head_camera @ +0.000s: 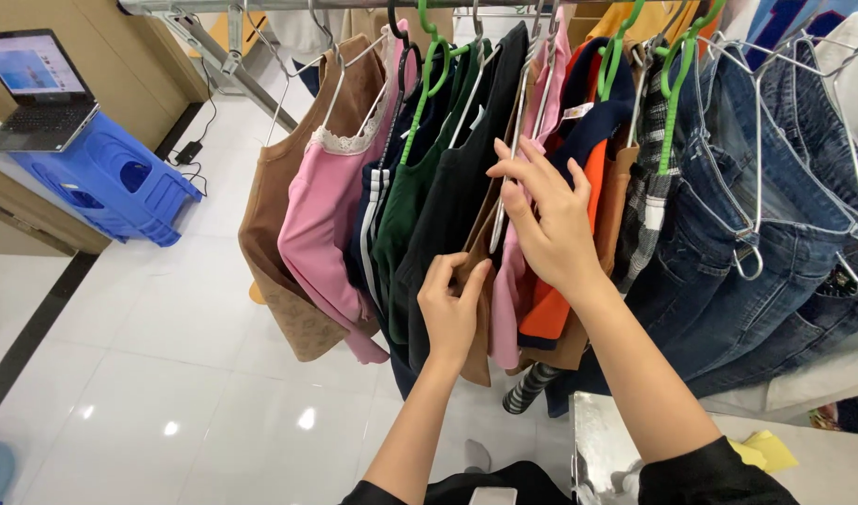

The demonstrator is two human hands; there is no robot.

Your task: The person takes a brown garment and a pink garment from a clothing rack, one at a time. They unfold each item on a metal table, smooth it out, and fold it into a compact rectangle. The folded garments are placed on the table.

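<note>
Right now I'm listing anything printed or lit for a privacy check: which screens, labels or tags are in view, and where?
Laptop: top left, open on a blue plastic stool; dark body, lit screen in pale blue tones.
Garment tag: small pale tag at the neck of a navy and orange top, just above the right hand.
Pale flat object: bottom edge, rectangular; cannot tell what it is.
</note>
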